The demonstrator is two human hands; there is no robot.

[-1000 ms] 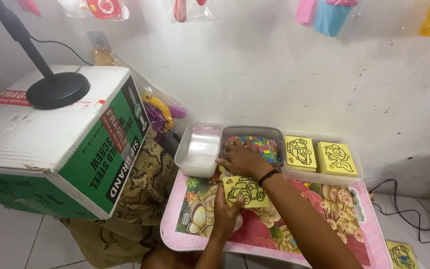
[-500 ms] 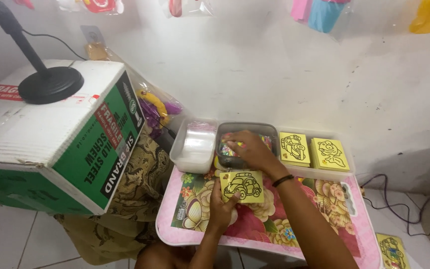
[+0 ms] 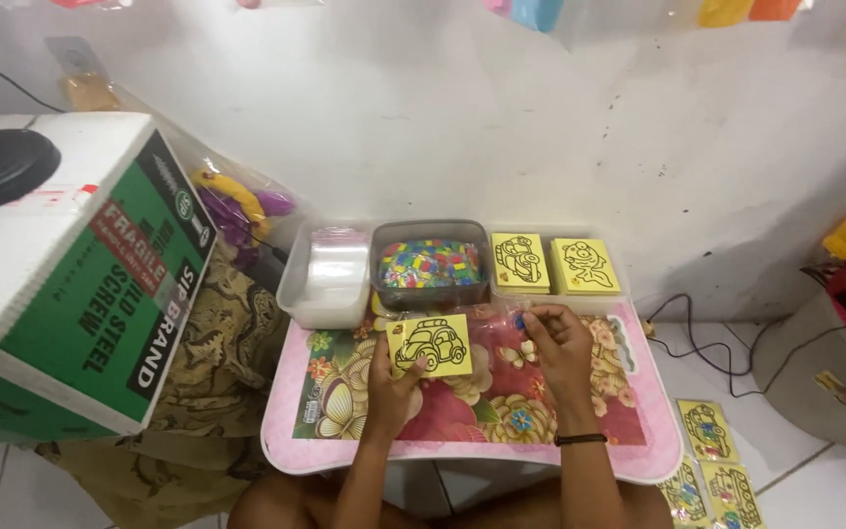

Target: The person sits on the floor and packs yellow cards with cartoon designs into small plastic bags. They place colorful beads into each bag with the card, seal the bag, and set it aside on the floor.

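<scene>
Fingers of left hand (image 3: 392, 380) pinch square yellow card (image 3: 430, 345); right hand (image 3: 557, 343) pinches small blue piece (image 3: 519, 320).

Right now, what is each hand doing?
Left hand: closed on the yellow car card.
Right hand: fingers pinched on a small blue thing.

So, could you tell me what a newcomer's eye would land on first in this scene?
Probably the yellow card with a car outline, held in the left hand over the pink flowered table. Just behind it sits a tub of colourful beads, with two more yellow cards to its right. The right hand pinches something small and blue, and a big green and white box looms at the left.
</scene>
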